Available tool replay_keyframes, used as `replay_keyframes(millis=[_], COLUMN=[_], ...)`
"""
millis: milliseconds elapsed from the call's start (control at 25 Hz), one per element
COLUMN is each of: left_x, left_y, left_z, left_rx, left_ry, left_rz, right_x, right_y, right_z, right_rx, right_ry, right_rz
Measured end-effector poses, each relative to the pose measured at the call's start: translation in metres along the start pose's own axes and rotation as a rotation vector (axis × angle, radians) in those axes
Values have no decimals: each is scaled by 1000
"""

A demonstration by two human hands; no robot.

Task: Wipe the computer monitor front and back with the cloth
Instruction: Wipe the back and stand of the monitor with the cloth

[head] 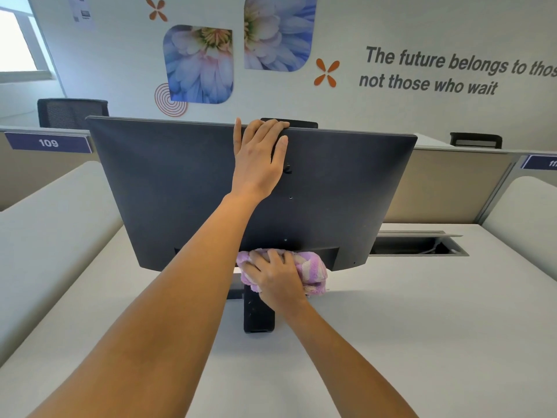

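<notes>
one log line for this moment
side: monitor back | left hand: grips top edge | right hand: holds cloth against lower edge

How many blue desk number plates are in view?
2. The plate reading 109 is on the left partition; the other plate, at far right, is cut off by the frame edge. The monitor may hide others.

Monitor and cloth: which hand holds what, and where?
Left hand grips the monitor by its top edge; right hand holds the cloth against its lower back.
</notes>
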State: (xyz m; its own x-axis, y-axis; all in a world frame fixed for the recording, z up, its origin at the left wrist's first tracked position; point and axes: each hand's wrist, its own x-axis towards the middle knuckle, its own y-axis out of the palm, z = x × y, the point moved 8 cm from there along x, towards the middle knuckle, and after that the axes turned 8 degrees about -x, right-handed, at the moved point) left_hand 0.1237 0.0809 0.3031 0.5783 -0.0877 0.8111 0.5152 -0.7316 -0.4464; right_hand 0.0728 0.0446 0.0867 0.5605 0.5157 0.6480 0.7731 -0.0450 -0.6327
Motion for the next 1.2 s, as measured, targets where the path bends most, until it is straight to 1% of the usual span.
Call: replay_keyframes(millis=[80, 160, 240, 320, 440, 480, 520, 560, 600, 640, 680, 720, 760, 800, 920, 1000, 1080, 1160, 1200], left_x=[1, 1, 1, 0, 0, 0, 0, 0, 0, 0, 0, 0, 0, 0, 1, 1, 2, 1, 1], left_y=[0, 1, 2, 2, 1, 1, 1, 2, 3, 3, 4, 4, 4, 3, 2, 3, 4, 3, 3], left_z=[0, 0, 0, -1, 0, 0, 0, 0, 0, 0, 0, 0, 0, 0, 1, -1, -2, 0, 1], left_rx=[1, 0, -7, -5, -6, -4, -2, 1, 7, 14, 20, 26, 30, 31, 13, 3, -1, 0, 1], left_ry=[4, 10, 9, 13, 8, 6, 5, 7, 10, 13, 14, 14, 16, 17, 2, -12, -14, -2, 3], left_rz=[-11, -25, -33, -48, -56, -56, -56, -57, -59, -64, -72, -82, -95, -106, -122, -125, -120, -117, -116], right_x=[-17, -41, -67, -85, -90, -94, -98, -102, -102, -94, -82, -65, -46, -27, -2, -15, -42, -80, -98], right_y=[3, 11, 20, 15, 13, 8, 5, 5, -4, -22, -48, -70, -84, -95, -87, -74, -49, -17, 1], right_z=[-27, -64, -111, -141, -148, -152, -161, -171, -181, -193, -205, -216, -225, -231, -232, -237, -251, -255, -249], right_rx=[-23, -92, -129, -108, 7, 80, 208, 385, 539, 573, 526, 466, 434, 399, 145, 148, 243, 398, 460], right_ry=[58, 125, 253, 399, 558, 688, 892, 1126, 1310, 1337, 1280, 1201, 1140, 1083, 1002, 1037, 1184, 1423, 1519], right_rz=[-4, 68, 156, 141, 107, 58, 19, -20, -146, -356, -547, -649, -687, -672, -566, -568, -516, -457, -386])
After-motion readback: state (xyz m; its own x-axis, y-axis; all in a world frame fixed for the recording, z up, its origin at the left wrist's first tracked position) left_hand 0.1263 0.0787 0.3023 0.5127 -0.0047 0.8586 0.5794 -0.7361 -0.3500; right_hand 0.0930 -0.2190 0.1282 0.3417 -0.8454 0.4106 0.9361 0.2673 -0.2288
